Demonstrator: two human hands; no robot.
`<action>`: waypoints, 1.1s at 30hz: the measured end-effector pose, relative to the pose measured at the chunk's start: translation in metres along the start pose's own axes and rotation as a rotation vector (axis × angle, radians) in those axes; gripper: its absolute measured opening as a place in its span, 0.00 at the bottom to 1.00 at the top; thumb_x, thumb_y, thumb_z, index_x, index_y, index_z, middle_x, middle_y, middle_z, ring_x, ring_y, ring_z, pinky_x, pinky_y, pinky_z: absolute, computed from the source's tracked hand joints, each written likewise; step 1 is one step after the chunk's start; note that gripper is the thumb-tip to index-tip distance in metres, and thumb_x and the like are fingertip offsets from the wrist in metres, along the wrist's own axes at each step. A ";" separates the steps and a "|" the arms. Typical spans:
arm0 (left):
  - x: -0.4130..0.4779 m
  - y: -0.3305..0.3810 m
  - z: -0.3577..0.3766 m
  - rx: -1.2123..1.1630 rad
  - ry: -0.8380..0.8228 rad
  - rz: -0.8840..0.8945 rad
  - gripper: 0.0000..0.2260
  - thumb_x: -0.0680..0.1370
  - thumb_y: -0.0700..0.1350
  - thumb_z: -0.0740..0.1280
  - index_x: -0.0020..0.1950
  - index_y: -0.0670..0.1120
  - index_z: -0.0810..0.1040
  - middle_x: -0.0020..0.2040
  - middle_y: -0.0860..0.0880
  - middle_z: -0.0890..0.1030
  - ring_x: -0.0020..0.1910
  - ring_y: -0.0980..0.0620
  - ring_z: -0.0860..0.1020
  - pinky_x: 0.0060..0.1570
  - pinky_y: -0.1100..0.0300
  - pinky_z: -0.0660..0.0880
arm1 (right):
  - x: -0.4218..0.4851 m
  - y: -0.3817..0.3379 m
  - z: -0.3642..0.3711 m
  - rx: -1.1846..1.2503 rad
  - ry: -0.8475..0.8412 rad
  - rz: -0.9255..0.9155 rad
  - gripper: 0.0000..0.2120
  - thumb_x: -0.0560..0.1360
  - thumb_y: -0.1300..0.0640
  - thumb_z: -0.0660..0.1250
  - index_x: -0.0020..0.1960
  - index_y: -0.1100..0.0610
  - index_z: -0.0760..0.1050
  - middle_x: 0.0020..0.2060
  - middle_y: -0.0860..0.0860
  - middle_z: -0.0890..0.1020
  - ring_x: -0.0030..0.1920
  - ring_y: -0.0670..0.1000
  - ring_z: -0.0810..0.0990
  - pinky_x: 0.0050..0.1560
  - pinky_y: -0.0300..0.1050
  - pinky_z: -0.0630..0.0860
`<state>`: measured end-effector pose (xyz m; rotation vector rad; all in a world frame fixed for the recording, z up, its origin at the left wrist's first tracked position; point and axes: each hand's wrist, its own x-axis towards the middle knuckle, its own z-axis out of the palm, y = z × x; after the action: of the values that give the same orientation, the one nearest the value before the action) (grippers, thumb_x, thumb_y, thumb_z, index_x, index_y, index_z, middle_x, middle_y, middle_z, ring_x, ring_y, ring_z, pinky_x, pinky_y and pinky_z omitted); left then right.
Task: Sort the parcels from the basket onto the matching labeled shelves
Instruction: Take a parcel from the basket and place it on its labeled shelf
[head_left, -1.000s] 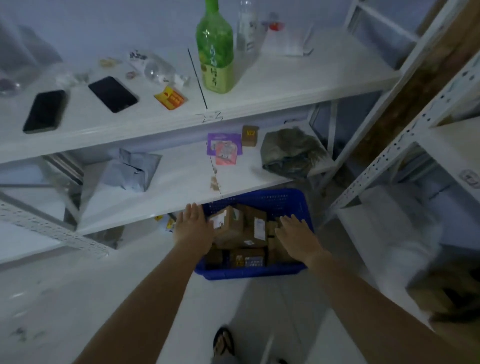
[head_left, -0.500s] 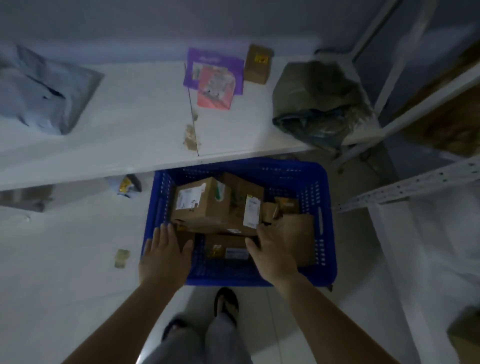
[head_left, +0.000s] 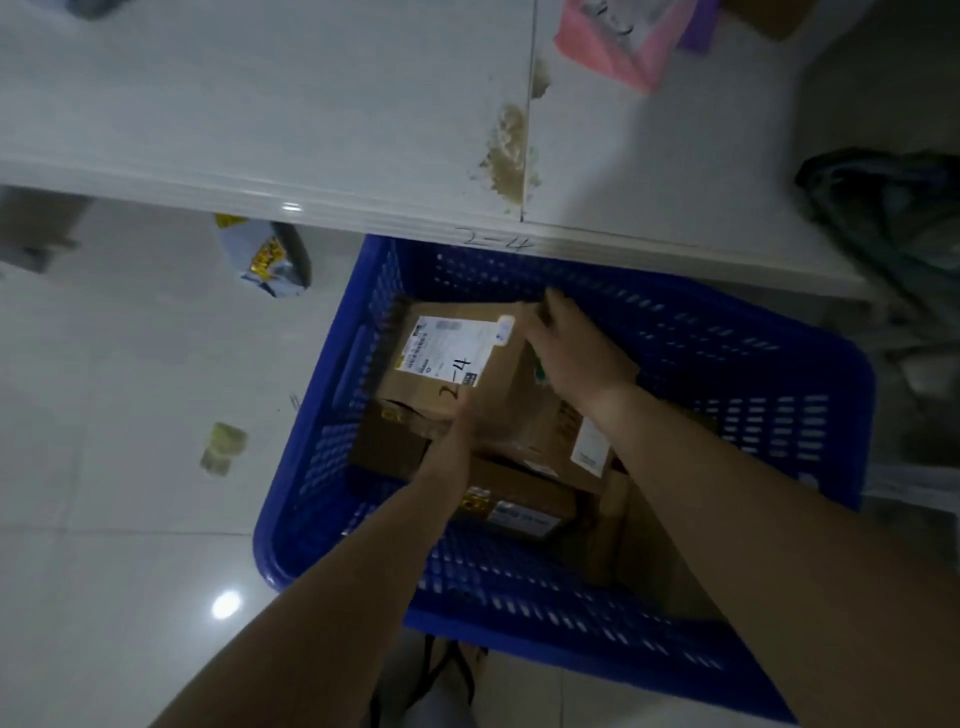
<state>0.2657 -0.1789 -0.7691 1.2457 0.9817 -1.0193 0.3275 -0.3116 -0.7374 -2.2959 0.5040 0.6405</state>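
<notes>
A blue plastic basket (head_left: 322, 467) on the floor holds several cardboard parcels. The top parcel (head_left: 498, 384) carries a white label with "2-4" handwritten on it. My right hand (head_left: 571, 353) curls over that parcel's far right corner. My left hand (head_left: 454, 441) reaches under its near edge, its fingers hidden beneath the box. The white shelf (head_left: 260, 130) just above the basket has "2-4" written on its front edge.
A pink packet (head_left: 618, 41) lies on the shelf at the top right, a dark bag (head_left: 893, 208) at its right end. A foil pouch (head_left: 270, 260) and a small scrap (head_left: 222, 447) lie on the tiled floor left of the basket.
The view has dropped closer to the basket. Both hands moved from the basket's near rim down onto the top parcel, the right over its far corner, the left under its near edge.
</notes>
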 end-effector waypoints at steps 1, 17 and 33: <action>0.000 0.003 0.002 -0.061 -0.076 -0.017 0.32 0.77 0.65 0.53 0.73 0.44 0.64 0.73 0.41 0.66 0.71 0.41 0.66 0.64 0.50 0.68 | 0.007 -0.006 0.002 -0.006 -0.026 0.012 0.29 0.80 0.39 0.52 0.75 0.53 0.60 0.73 0.53 0.66 0.73 0.55 0.65 0.72 0.55 0.64; -0.119 -0.015 -0.017 -0.106 -0.075 0.125 0.31 0.72 0.32 0.70 0.72 0.42 0.61 0.66 0.40 0.72 0.62 0.41 0.74 0.57 0.52 0.74 | -0.164 0.002 -0.006 0.118 0.066 0.134 0.13 0.82 0.48 0.53 0.63 0.52 0.65 0.56 0.53 0.78 0.53 0.51 0.80 0.50 0.47 0.79; -0.451 0.033 0.038 0.424 -0.567 0.758 0.35 0.71 0.26 0.67 0.74 0.47 0.61 0.63 0.43 0.76 0.59 0.44 0.77 0.53 0.49 0.79 | -0.432 -0.082 -0.201 0.602 0.523 0.128 0.08 0.78 0.62 0.65 0.49 0.53 0.66 0.44 0.46 0.77 0.48 0.48 0.79 0.40 0.35 0.77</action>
<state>0.1804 -0.1865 -0.3237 1.3891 -0.1700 -0.8934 0.0837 -0.3230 -0.3202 -1.8354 0.9473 -0.0801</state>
